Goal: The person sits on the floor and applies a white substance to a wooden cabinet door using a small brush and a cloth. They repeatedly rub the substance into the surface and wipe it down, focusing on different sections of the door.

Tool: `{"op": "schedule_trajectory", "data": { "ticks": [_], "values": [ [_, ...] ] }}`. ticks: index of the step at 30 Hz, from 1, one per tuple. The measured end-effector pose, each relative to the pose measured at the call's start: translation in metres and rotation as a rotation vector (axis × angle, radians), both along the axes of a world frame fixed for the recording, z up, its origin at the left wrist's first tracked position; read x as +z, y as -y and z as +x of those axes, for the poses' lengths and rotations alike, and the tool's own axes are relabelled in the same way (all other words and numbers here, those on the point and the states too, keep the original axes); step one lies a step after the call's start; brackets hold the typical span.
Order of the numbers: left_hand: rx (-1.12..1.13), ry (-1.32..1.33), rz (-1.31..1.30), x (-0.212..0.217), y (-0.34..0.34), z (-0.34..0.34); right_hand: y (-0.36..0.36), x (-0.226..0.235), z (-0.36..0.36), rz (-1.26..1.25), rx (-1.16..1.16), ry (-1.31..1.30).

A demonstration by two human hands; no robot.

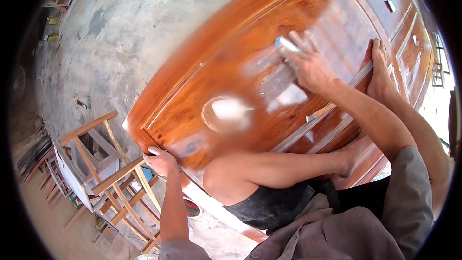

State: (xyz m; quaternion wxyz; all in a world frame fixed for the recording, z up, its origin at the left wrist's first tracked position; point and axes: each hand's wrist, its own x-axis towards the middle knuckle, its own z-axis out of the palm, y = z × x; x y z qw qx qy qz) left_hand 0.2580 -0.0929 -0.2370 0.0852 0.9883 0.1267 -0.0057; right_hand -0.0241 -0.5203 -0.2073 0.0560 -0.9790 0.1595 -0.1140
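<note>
A large, glossy red-brown wooden panel (207, 82) with raised mouldings lies under my hands. On its middle, my right hand (313, 67) presses a small white-and-blue block (288, 44), its fingers partly spread and a little blurred. The block's kind is unclear. Pale, dull patches (279, 79) show on the wood below that hand. My left hand (162, 161) is curled over the panel's near left corner. Between the hands is a round, bowl-like pale shape (226, 114), too blurred to make out. My bare legs and feet rest on the panel.
A slatted wooden frame (118, 178) stands on the floor at lower left, with stacked boards behind it. Farther up the grey concrete floor (125, 29) lies a small tool (80, 102). A small dark-and-white piece (390, 6) sits at the panel's far right.
</note>
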Motion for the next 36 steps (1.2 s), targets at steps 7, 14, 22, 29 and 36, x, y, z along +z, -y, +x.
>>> {"op": "schedule_trajectory", "data": {
  "ticks": [7, 14, 22, 29, 36],
  "values": [
    [-0.021, 0.004, 0.016, -0.006, 0.003, -0.004, -0.042, -0.003, 0.014, 0.108, 0.095, 0.011],
    [-0.023, -0.028, 0.008, -0.004, 0.006, -0.004, -0.069, -0.010, 0.017, 0.141, -0.021, -0.014],
    [-0.007, 0.017, -0.001, -0.003, 0.000, -0.001, -0.022, -0.005, -0.005, 0.030, -0.125, -0.057],
    [-0.027, 0.012, 0.001, -0.013, -0.005, 0.004, -0.024, -0.003, -0.008, 0.080, 0.057, 0.012],
    [-0.038, 0.015, 0.027, -0.015, -0.002, 0.006, -0.065, -0.003, 0.009, 0.076, 0.057, -0.050]
  ]
}}
